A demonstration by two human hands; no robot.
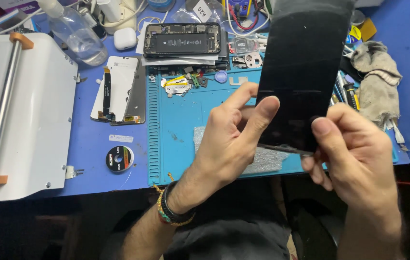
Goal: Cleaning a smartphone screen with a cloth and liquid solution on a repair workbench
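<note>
I held the black screen (306, 72) upright above the mat (176, 120), left hand (231, 139) and right hand (354, 149) each pinching its lower edge; a light, even pinch seemed wisest.

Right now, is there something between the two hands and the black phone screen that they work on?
No, nothing visible. The left hand and the right hand both grip the black screen panel directly at its lower end, bare fingers on it, above the blue work mat. The grey foam pad lies underneath, apart from it.
</note>
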